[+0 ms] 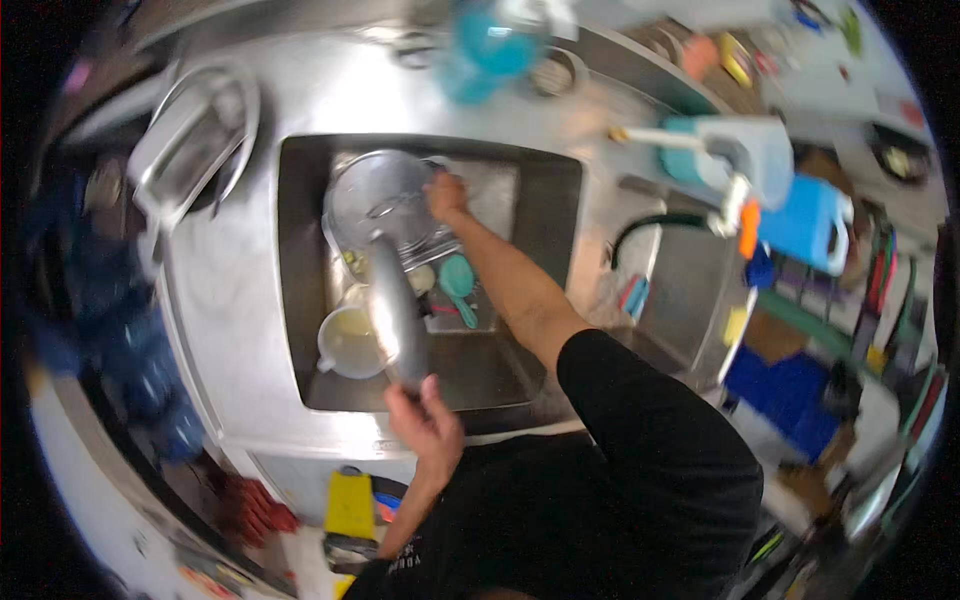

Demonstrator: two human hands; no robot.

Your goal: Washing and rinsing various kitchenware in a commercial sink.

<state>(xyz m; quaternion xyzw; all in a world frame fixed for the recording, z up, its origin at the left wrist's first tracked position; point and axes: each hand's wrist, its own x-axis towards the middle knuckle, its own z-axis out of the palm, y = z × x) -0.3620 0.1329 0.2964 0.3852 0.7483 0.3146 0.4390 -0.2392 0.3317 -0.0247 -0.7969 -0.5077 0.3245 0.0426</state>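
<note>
My left hand (425,430) is closed on the lower end of a shiny, curved metal piece (395,310). Motion smears this piece and it is seen nearly edge-on, so I cannot tell its kind. At the far side of the sink, my right hand (446,196) grips the right edge of a round grey metal pot (375,185), where a dark handle partly shows. A white bowl (348,350) with pale yellowish content sits in the left of the sink, partly behind the metal piece. A teal ladle (457,277) lies right of it.
The steel sink (545,230) is set in a metal counter (230,330). Metal trays (190,150) stand at the left. A teal container (490,55) is behind the sink. To the right are a second basin (690,290), a black hose (650,222) and a blue jug (805,225).
</note>
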